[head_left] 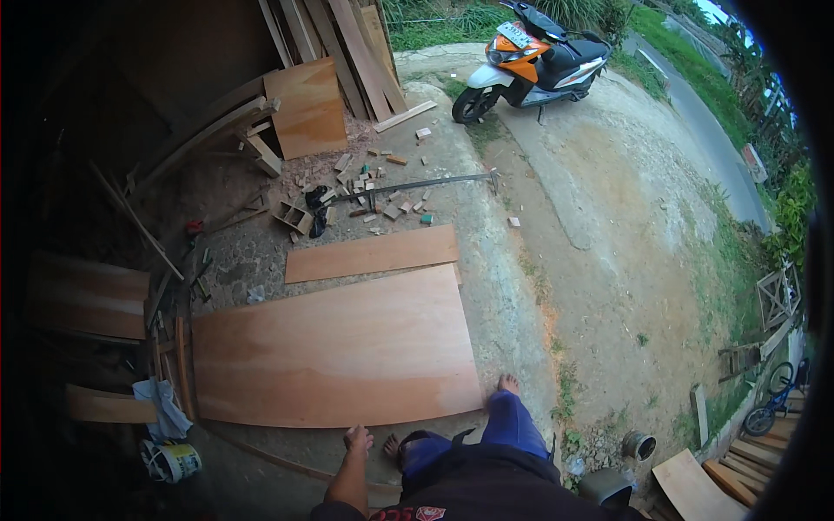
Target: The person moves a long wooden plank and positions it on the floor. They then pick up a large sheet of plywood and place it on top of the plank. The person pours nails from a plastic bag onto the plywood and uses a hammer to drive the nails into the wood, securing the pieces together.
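A large plywood sheet (339,347) lies flat on the ground before me, its near edge close to my feet. My left hand (357,438) is beside that near edge, fingers curled in; whether they hold anything is too small to make out. My right hand does not show. Just beyond the big sheet rests a narrower plywood strip (373,253).
Wood offcuts (382,187), a long metal bar clamp (426,184) and a small wooden box (294,217) lie farther off. Boards (352,52) and a plywood panel (308,108) lean behind. A bucket (171,461) stands at left, a motor scooter (534,65) far right.
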### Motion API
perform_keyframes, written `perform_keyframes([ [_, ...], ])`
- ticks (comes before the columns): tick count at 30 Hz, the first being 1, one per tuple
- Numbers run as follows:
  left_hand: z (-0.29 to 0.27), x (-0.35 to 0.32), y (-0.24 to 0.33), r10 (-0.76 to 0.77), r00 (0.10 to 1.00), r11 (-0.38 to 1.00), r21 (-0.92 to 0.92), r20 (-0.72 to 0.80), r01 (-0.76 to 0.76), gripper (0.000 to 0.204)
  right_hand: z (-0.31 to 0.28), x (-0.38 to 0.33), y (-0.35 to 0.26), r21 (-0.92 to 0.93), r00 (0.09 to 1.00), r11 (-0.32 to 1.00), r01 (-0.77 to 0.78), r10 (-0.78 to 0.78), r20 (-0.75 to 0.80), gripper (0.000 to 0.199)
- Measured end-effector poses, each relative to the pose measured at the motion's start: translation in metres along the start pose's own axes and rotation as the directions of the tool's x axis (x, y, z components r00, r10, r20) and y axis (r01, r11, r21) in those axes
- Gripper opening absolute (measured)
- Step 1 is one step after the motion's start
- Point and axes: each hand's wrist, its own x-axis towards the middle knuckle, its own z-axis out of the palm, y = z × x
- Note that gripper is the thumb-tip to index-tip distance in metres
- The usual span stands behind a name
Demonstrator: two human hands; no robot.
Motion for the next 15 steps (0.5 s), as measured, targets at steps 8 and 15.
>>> perform_keyframes([
  [8,0.226,-0.106,0.048,-0.005,0.926,0.952,0.286,0.377,-0.111,0.035,-0.251,0.136,-0.1,0.467,0.944,0.875,-0.132,0.254,-0.21,0.059],
  [15,0.359,-0.103,0.134,0.145,0.929,0.989,-0.059,0.339,-0.133,0.031,-0.358,0.246,-0.291,0.442,0.966,0.867,0.231,-0.15,-0.21,0.062],
])
